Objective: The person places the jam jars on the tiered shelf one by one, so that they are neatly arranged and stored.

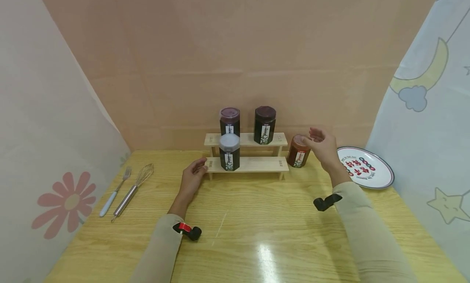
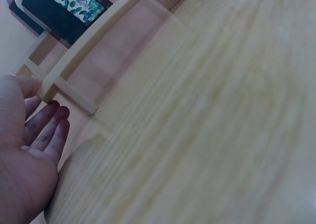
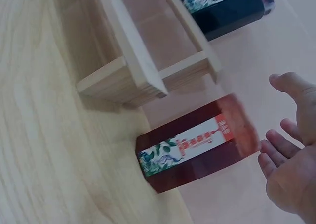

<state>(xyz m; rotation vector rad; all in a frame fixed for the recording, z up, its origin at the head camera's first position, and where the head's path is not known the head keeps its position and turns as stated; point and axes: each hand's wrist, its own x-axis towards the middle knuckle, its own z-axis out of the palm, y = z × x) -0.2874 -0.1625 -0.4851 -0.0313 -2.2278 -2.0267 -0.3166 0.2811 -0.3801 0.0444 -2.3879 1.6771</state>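
Note:
A two-step wooden stand [image 1: 253, 164] stands near the back wall. At the left end of its lower board is my left hand [image 1: 192, 174], the thumb right at the board's end and the other fingers loosely extended in the left wrist view. My right hand [image 1: 323, 148] is by the top of a red-brown jar [image 1: 299, 152] with a white and red label, which stands on the table at the stand's right end. In the right wrist view thumb and fingers are spread around the lid side, not gripping. A dark jar with a whitish lid [image 1: 229, 154] sits on the lower step.
On the upper step are a dark jar with a purple lid [image 1: 230, 119] and another dark jar [image 1: 264, 125]. A white oval plate [image 1: 380, 172] with red characters lies at the right. A fork [image 1: 115, 192] and a whisk [image 1: 134, 189] lie at the left.

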